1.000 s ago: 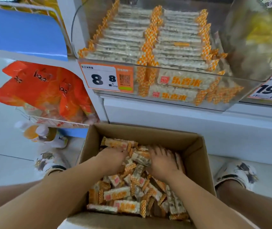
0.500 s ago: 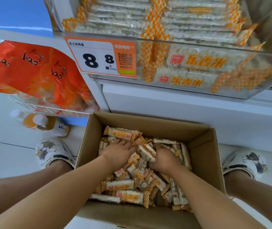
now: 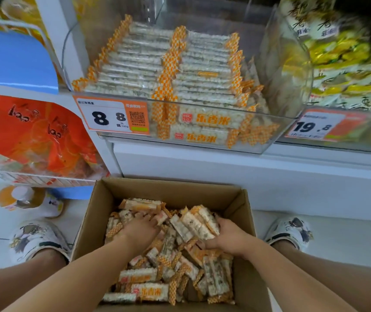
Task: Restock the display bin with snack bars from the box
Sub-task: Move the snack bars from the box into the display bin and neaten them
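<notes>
Gathering: right hand (image 3: 226,238) now cups a lifted bundle of snack bars (image 3: 194,224); left hand (image 3: 140,230) still buried, grip unclear; next up to bin (image 3: 277,122).

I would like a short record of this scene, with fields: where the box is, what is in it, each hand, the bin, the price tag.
box: cardboard box on the floor below the bin, open
contents: loose snack bars, heaped
left hand: left hand in the box, on the bars
right hand: right hand holds a bunch of bars
bin: clear bin, bars in neat rows
price tag: price tag reads 8 8
</notes>
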